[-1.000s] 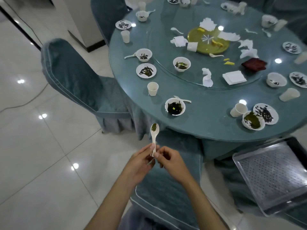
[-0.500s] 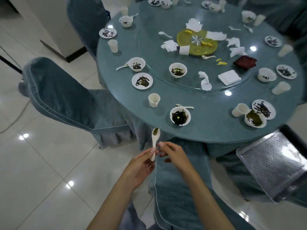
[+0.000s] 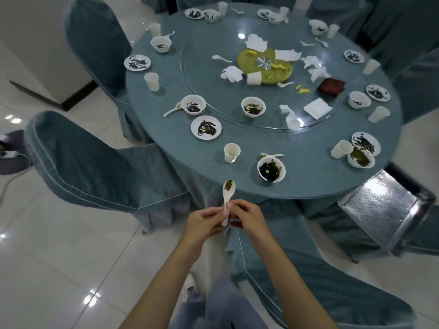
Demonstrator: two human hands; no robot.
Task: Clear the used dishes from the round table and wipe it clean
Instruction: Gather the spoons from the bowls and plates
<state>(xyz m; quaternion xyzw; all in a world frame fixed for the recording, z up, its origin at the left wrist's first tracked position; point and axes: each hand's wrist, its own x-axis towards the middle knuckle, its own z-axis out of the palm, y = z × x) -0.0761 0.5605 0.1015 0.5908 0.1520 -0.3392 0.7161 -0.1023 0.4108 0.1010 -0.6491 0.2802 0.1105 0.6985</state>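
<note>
A white plastic spoon [image 3: 228,189] with green residue in its bowl stands upright just in front of the round blue table [image 3: 194,148]. My left hand [image 3: 204,222] and my right hand [image 3: 247,218] both pinch its handle. On the table near me are a white bowl [image 3: 271,169] of dark leftovers, a paper cup [image 3: 231,152] and a small plate [image 3: 206,127]. Several more bowls, plates, cups, spoons and crumpled napkins lie around the rim and on the glass turntable [image 3: 204,74]. A yellow-green dish [image 3: 266,67] sits at its centre.
Blue-covered chairs stand at the left [image 3: 95,167], far left [image 3: 95,39] and directly below my arms [image 3: 308,281]. A perforated metal tray [image 3: 380,207] sits at the right beside the table. A shoe [image 3: 9,153] shows at the left edge on the glossy tile floor.
The view has risen and shifted, showing more of the table. My right hand closed back onto the spoon handle beside the left; the spoon stays upright.
</note>
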